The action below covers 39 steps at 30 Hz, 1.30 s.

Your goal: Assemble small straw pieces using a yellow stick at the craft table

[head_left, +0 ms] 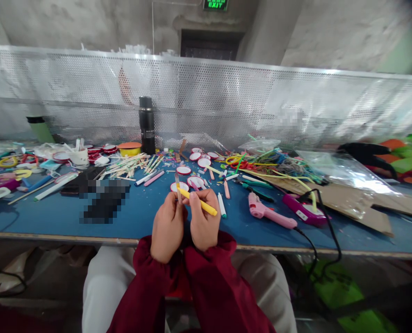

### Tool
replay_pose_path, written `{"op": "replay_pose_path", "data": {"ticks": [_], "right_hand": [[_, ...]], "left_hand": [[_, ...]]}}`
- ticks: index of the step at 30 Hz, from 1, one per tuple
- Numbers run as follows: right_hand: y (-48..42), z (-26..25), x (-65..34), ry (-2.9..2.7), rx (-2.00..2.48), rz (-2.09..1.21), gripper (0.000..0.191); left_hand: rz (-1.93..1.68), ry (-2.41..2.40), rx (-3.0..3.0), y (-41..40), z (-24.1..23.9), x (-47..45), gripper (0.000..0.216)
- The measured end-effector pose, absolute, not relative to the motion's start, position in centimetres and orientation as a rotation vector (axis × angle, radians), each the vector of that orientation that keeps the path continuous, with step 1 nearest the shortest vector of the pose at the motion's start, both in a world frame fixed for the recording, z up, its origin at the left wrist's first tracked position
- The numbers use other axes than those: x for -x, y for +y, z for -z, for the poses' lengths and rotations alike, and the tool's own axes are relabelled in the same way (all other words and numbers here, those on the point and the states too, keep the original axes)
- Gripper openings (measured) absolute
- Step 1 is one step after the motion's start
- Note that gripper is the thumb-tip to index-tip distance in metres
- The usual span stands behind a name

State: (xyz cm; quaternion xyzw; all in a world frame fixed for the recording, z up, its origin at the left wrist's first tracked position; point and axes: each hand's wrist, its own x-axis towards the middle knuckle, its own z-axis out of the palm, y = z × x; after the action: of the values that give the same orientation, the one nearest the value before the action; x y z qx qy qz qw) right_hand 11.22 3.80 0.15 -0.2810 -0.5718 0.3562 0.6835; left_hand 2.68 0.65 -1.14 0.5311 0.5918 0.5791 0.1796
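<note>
Over the front edge of the blue table, my two hands are close together. My right hand [205, 219] is closed around a yellow marker pen [204, 206], whose narrow end points left. Pinched upright in my left hand [168, 226] is a thin stick [178, 185], brownish toward its top; its lower part is hidden by the fingers. The pen's narrow end meets or comes very near the stick; I cannot tell if they touch. Just beyond lie small white discs with red rims [183, 170] and a white marker with a green end [221, 206].
A pink glue gun [270, 215] with a black cord lies right, beside a purple device [303, 210] and cardboard [351, 199]. Behind are a black bottle [147, 125], heaped sticks [127, 164], coloured cords [271, 162] and a perforated metal screen [206, 101]. A pixelated dark object [105, 202] lies left.
</note>
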Motion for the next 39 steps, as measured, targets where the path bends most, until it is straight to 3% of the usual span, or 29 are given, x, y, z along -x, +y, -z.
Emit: {"op": "replay_pose_path", "data": {"ticks": [39], "right_hand": [[3.94,0.01,-11.16,-1.269,0.641,-0.732,0.024]], "left_hand": [[-1.61,1.668,-1.502,0.7,1.2,-2.71,0.025]]}}
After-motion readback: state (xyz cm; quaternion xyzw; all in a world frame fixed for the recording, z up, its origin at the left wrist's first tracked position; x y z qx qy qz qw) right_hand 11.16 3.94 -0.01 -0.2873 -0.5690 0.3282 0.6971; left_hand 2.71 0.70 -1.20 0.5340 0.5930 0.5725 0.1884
